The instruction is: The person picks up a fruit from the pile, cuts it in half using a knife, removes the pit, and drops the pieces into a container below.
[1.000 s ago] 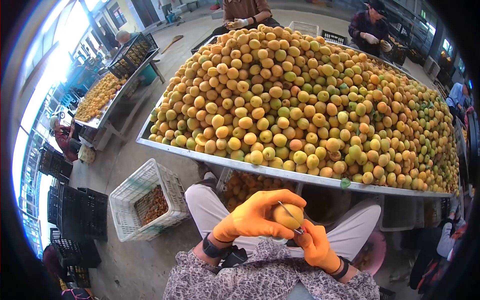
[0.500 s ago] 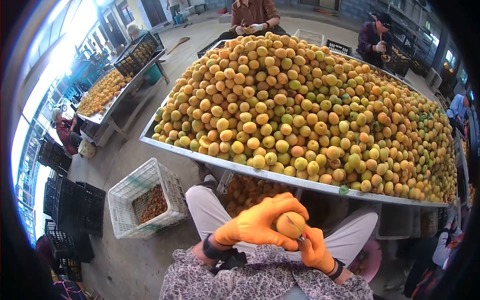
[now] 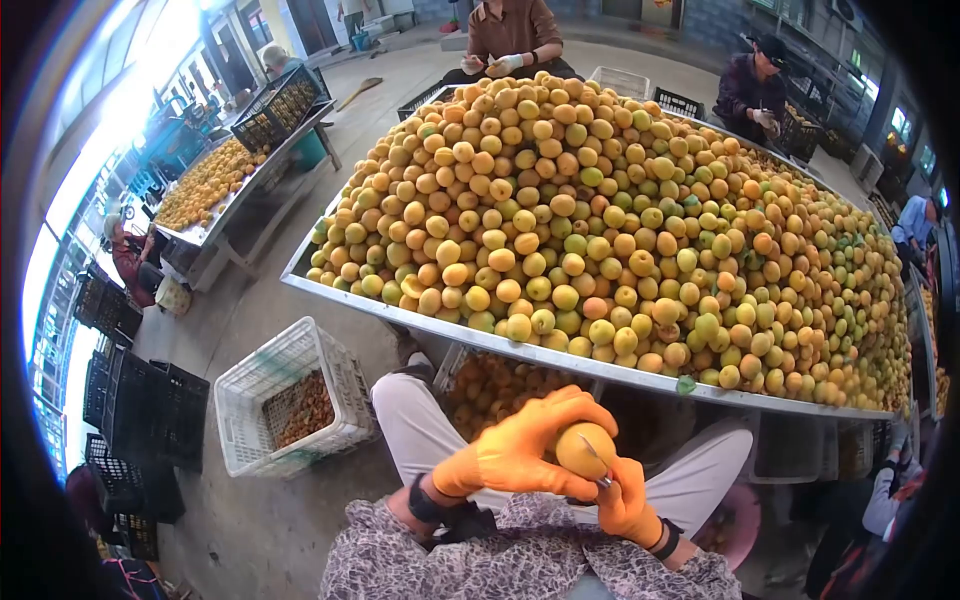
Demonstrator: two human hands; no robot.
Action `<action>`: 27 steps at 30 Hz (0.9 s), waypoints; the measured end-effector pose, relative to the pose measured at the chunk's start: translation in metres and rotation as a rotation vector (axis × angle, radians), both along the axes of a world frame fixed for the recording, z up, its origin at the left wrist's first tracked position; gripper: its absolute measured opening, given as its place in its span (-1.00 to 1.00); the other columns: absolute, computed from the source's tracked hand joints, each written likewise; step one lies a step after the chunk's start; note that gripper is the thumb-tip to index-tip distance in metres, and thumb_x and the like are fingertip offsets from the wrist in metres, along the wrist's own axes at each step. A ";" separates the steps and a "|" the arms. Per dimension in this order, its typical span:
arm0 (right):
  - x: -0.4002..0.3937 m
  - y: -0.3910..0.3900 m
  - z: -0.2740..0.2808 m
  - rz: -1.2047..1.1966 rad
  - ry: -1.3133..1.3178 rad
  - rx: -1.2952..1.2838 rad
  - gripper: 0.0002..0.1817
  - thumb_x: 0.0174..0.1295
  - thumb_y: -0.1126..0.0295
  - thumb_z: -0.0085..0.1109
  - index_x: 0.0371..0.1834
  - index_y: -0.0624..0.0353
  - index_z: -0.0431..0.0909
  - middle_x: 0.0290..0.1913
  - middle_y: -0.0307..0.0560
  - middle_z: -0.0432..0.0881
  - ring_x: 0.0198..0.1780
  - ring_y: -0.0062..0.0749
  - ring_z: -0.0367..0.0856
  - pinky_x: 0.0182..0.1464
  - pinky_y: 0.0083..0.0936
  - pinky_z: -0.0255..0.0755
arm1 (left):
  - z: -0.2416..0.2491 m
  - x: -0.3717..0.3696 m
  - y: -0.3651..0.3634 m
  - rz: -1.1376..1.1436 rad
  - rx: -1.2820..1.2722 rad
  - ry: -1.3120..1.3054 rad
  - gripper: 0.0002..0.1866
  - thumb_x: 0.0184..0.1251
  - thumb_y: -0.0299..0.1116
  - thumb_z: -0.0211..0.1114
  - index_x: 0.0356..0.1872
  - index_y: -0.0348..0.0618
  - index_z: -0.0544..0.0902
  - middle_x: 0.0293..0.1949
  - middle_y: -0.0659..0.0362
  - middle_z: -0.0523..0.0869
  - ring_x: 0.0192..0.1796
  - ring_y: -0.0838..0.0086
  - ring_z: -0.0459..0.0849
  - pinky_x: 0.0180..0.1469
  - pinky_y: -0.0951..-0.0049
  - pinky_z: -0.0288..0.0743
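Note:
My left hand (image 3: pixel 530 445), in an orange glove, holds a yellow-orange fruit (image 3: pixel 585 450) between its thumb and fingers above my lap. My right hand (image 3: pixel 630 498), gloved too, is closed round a small knife (image 3: pixel 604 481) whose blade lies against the fruit. A cut line shows on the fruit's skin. Beyond my hands a metal-edged table (image 3: pixel 520 350) bears a large heap of similar fruit (image 3: pixel 600 220). Below the table edge, just past my hands, stands a crate of fruit (image 3: pixel 500 390).
At my left is a white crate (image 3: pixel 350 400) with small brown pieces inside. Black crates (image 3: pixel 155 410) are stacked further left. A pink basin (image 3: pixel 742 520) lies at my right. Co-workers (image 3: pixel 512 35) sit across the table, and another fruit table (image 3: pixel 215 220) stands back left.
The fruit has turned slightly in my left hand, and its cut line shows at a different angle. Across the table, a co-worker's gloved hands have moved a little apart.

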State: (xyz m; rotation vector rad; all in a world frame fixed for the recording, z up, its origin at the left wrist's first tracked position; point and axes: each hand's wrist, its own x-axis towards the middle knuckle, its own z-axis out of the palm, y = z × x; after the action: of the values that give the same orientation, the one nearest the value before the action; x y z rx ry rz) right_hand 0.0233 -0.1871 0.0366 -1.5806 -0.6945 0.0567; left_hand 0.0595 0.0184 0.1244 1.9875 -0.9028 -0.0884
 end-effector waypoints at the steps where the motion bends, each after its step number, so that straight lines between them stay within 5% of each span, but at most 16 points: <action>1: -0.002 0.000 -0.003 -0.032 -0.019 0.017 -0.62 0.41 0.15 -0.11 -0.36 0.27 0.49 -0.66 -0.08 0.40 -0.68 -0.12 0.41 -0.57 -0.36 0.24 | 0.000 -0.012 -0.011 -0.024 -0.451 0.457 -0.37 0.08 -0.05 0.48 0.06 -0.26 0.50 -0.16 0.14 0.62 -0.09 0.45 0.60 -0.01 0.46 0.45; 2: -0.003 0.001 -0.005 -0.067 -0.035 0.035 -0.62 0.41 0.16 -0.12 -0.37 0.27 0.49 -0.66 -0.09 0.40 -0.68 -0.14 0.41 -0.57 -0.36 0.24 | -0.004 -0.023 -0.020 -0.050 -0.898 0.920 -0.36 0.15 -0.02 0.43 0.10 -0.30 0.48 -0.14 0.12 0.64 -0.06 0.45 0.62 0.03 0.47 0.46; 4: -0.004 0.004 -0.004 -0.126 -0.085 0.019 -0.60 0.42 0.16 -0.14 -0.38 0.27 0.50 -0.66 -0.09 0.41 -0.68 -0.15 0.41 -0.56 -0.35 0.25 | -0.018 -0.025 -0.023 -0.041 -0.857 0.844 -0.32 0.25 0.05 0.34 0.14 -0.37 0.44 -0.07 0.08 0.64 -0.02 0.46 0.63 0.07 0.48 0.47; 8: -0.007 -0.001 -0.005 -0.133 -0.035 -0.025 -0.59 0.43 0.14 -0.14 -0.35 0.27 0.51 -0.61 -0.05 0.46 -0.64 -0.10 0.44 -0.54 -0.34 0.26 | 0.001 -0.014 -0.012 0.049 -0.648 0.624 -0.34 0.16 -0.01 0.45 0.12 -0.31 0.47 -0.16 0.13 0.63 -0.04 0.48 0.60 0.04 0.47 0.46; 10: -0.007 0.000 -0.007 -0.139 -0.038 -0.030 -0.59 0.43 0.13 -0.14 -0.34 0.28 0.51 -0.59 -0.04 0.48 -0.63 -0.09 0.45 -0.53 -0.34 0.26 | 0.007 -0.001 -0.001 0.040 -0.070 0.042 -0.35 0.06 -0.09 0.54 0.08 -0.28 0.50 -0.20 0.17 0.59 -0.04 0.49 0.55 0.03 0.45 0.43; 12: -0.004 0.005 -0.007 -0.135 -0.107 0.036 -0.57 0.44 0.11 -0.14 -0.33 0.29 0.50 -0.59 -0.04 0.46 -0.63 -0.07 0.43 -0.53 -0.34 0.24 | 0.005 -0.002 -0.006 0.043 -0.062 0.052 -0.31 -0.03 -0.13 0.60 0.08 -0.27 0.52 -0.22 0.19 0.56 -0.03 0.48 0.52 0.03 0.42 0.42; 14: -0.002 0.007 -0.007 -0.175 -0.166 0.046 -0.56 0.44 0.10 -0.16 -0.33 0.29 0.50 -0.59 -0.04 0.45 -0.63 -0.07 0.42 -0.53 -0.34 0.24 | -0.013 -0.011 -0.020 -0.021 -0.646 0.585 -0.29 -0.02 -0.14 0.60 0.12 -0.28 0.51 -0.18 0.19 0.58 0.01 0.47 0.53 0.06 0.42 0.42; 16: 0.000 0.008 -0.005 -0.221 -0.223 0.053 -0.54 0.45 0.09 -0.17 -0.33 0.30 0.49 -0.59 -0.05 0.45 -0.64 -0.08 0.42 -0.53 -0.34 0.23 | -0.013 -0.026 -0.031 -0.052 -0.858 0.922 -0.29 0.01 -0.18 0.59 0.15 -0.31 0.48 -0.09 0.17 0.60 0.02 0.46 0.56 0.11 0.44 0.43; 19: 0.000 0.002 -0.001 -0.204 -0.184 0.020 -0.54 0.45 0.08 -0.18 -0.35 0.28 0.48 -0.61 -0.06 0.44 -0.64 -0.07 0.42 -0.54 -0.34 0.23 | -0.010 -0.024 -0.023 0.043 -0.737 0.809 -0.32 -0.01 -0.23 0.60 0.12 -0.29 0.51 -0.10 0.15 0.61 -0.02 0.42 0.59 0.07 0.42 0.45; 21: 0.000 -0.005 -0.002 -0.125 -0.100 -0.070 -0.55 0.45 0.08 -0.17 -0.37 0.27 0.47 -0.62 -0.07 0.45 -0.63 -0.10 0.44 -0.54 -0.37 0.25 | -0.008 -0.016 -0.014 0.173 -0.293 0.274 -0.36 -0.04 -0.29 0.61 0.09 -0.25 0.54 -0.13 0.12 0.62 -0.03 0.39 0.61 0.03 0.38 0.48; 24: -0.003 -0.003 0.012 -0.079 0.167 -0.080 -0.56 0.45 0.08 -0.13 -0.39 0.26 0.46 -0.64 -0.08 0.42 -0.64 -0.22 0.42 -0.54 -0.39 0.23 | -0.003 -0.008 -0.006 0.244 -0.113 0.097 -0.37 -0.08 -0.31 0.63 0.07 -0.20 0.56 -0.16 0.09 0.62 -0.04 0.35 0.61 0.01 0.35 0.48; 26: -0.001 -0.005 0.014 -0.072 0.221 -0.105 -0.56 0.44 0.08 -0.08 -0.39 0.27 0.45 -0.65 -0.08 0.42 -0.65 -0.28 0.39 -0.54 -0.42 0.23 | -0.011 -0.004 -0.001 0.244 -0.086 0.133 -0.40 -0.04 -0.36 0.61 0.08 -0.20 0.55 -0.16 0.13 0.64 -0.06 0.42 0.63 0.00 0.39 0.51; 27: -0.001 -0.006 0.015 -0.063 0.276 -0.130 -0.57 0.44 0.09 -0.03 -0.39 0.28 0.44 -0.65 -0.09 0.41 -0.65 -0.34 0.37 -0.54 -0.44 0.22 | -0.017 -0.003 0.001 0.241 -0.225 0.381 -0.43 0.02 -0.31 0.57 0.08 -0.14 0.55 -0.15 0.15 0.65 -0.07 0.44 0.63 0.00 0.39 0.52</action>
State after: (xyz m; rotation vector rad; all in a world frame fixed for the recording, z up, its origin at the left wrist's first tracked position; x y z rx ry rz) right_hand 0.0219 -0.1936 0.0517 -1.6781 -0.4317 0.2732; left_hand 0.0566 0.0194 0.1073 1.7732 -0.4064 -0.2108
